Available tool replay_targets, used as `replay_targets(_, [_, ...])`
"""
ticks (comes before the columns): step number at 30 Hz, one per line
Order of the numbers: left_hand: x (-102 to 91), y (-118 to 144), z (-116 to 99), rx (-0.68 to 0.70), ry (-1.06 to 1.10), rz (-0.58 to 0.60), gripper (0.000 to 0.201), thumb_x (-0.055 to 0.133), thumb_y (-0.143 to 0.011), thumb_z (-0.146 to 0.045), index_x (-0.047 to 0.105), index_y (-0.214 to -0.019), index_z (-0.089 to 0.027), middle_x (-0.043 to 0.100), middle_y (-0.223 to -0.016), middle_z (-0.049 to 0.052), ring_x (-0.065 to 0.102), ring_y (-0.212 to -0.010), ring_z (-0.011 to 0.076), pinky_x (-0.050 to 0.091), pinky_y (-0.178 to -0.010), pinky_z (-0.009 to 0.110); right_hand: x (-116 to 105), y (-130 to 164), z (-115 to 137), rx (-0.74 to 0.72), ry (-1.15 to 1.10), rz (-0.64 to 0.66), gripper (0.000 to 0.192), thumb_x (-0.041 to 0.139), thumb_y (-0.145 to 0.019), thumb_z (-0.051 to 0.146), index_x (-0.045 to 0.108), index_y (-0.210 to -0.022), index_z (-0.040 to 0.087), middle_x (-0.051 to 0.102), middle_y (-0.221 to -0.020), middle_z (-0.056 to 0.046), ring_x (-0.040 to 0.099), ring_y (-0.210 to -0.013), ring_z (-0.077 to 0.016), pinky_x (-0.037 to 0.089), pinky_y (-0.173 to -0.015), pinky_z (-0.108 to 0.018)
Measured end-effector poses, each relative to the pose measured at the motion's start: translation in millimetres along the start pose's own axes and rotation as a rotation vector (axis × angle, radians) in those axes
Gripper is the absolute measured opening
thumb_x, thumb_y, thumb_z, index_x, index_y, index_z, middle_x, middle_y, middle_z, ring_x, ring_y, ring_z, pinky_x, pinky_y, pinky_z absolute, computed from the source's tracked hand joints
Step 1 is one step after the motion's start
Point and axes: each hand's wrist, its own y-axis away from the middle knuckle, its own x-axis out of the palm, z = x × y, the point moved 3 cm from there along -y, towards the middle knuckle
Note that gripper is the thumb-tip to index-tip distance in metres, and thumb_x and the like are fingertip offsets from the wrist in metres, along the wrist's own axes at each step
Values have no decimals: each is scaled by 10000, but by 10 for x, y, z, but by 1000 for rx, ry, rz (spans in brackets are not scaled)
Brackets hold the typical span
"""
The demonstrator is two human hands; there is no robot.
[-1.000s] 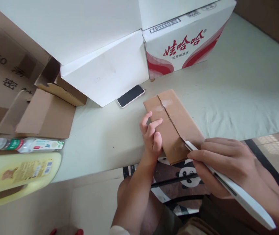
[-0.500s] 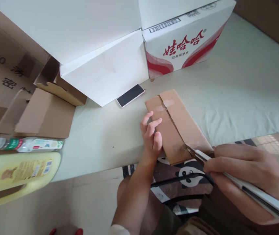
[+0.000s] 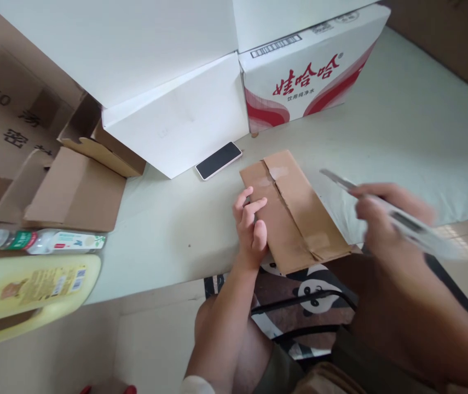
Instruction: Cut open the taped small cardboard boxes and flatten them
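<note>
Brown cardboard box (image 3: 293, 210) lies flat at the surface (image 3: 402, 137) edge; I see the left hand (image 3: 251, 230) pressing it steady, open-palmed, while the right hand (image 3: 385, 219) holds a knife (image 3: 385, 210) lifted clear, grip closed.

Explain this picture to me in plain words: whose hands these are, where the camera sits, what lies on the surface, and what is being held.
The camera is worn on a person's head and looks down at their own two bare hands. The left hand presses on a flat brown cardboard package lying at the near edge of a pale cloth-covered surface. The right hand, blurred, holds a utility knife in the air to the right of the package, blade clear of the cardboard. Behind lie a phone, face up, a white box and a red-printed carton. At the left are a water bottle and a yellow jug.
</note>
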Motion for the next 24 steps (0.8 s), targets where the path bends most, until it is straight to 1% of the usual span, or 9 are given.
replay_targets(2, [2, 10, 17, -9, -12, 9, 406, 267, -1046, -397, 577, -1239, -220, 538, -1413, 137, 510, -1352, 276, 427, -1116, 489, 247, -156, -115, 66, 46, 8, 240, 561, -903, 277, 679, -1105, 225, 678, -732, -18, 607, -584, -167, 494, -569, -309])
replay_targets(5, [6, 14, 31, -7, -1, 11, 401, 270, -1044, -411, 565, -1244, -227, 541, -1406, 134, 507, -1356, 283, 429, -1112, 498, 528, -235, -286, 33, 109, 148, 466, 556, -847, 240, 613, -1304, 165, 720, -962, -103, 680, -787, -235, 552, -702, -380])
replay_targets(8, [2, 10, 42, -4, 16, 6, 388, 287, -1043, -409, 573, -1237, -232, 538, -1407, 129, 510, -1349, 282, 430, -1111, 496, 663, -193, -442, 51, 242, 289, 603, 533, -825, 197, 545, -1425, 139, 710, -1125, -172, 681, -978, -315, 562, -787, -452])
replay_targets(11, [-28, 5, 64, 10, -5, 1, 404, 259, -1053, -415, 572, -1232, -233, 544, -1392, 129, 531, -1323, 271, 449, -1092, 485, 739, -137, -513, 126, 359, 413, 630, 480, -858, 169, 512, -1486, 128, 715, -1175, -203, 679, -1009, -361, 562, -810, -513])
replay_targets(13, [-62, -1, 86, 25, -28, 3, 415, 249, -1057, -435, 569, -1222, -230, 550, -1379, 134, 552, -1296, 266, 470, -1067, 477, 763, -118, -509, 163, 375, 437, 633, 475, -871, 174, 512, -1502, 141, 695, -1249, -219, 687, -1019, -374, 568, -810, -534])
replay_targets(16, [-120, -18, 126, 45, -53, 14, 402, 271, -1058, -455, 572, -1198, -229, 567, -1357, 130, 569, -1281, 259, 484, -1056, 473, 739, -127, -447, 177, 251, 379, 527, 473, -877, 185, 646, -1374, 161, 644, -1376, -203, 666, -1164, -364, 559, -927, -536])
replay_targets(19, [-176, -49, 170, 59, -40, 19, 363, 303, -1060, -424, 584, -1187, -233, 578, -1361, 123, 577, -1286, 242, 490, -1062, 456, 692, -139, -353, 217, -6, 458, 400, 428, -947, 267, 756, -1159, 179, 737, -1244, -136, 690, -1154, -312, 548, -994, -493])
replay_targets(21, [-210, -71, 205, 61, -35, 31, 357, 310, -1063, -407, 592, -1191, -230, 585, -1374, 128, 581, -1292, 239, 492, -1065, 454, 654, -136, -290, 258, -150, 525, 398, 425, -985, 349, 750, -1168, 207, 773, -1180, -88, 715, -1101, -286, 560, -978, -471])
replay_targets(24, [-255, -97, 258, 53, -34, 56, 380, 302, -1071, -407, 605, -1210, -226, 590, -1402, 133, 576, -1316, 247, 482, -1082, 466, 615, -116, -247, 298, -268, 525, 406, 467, -982, 380, 702, -1271, 218, 750, -1259, -80, 710, -1131, -275, 564, -977, -460])
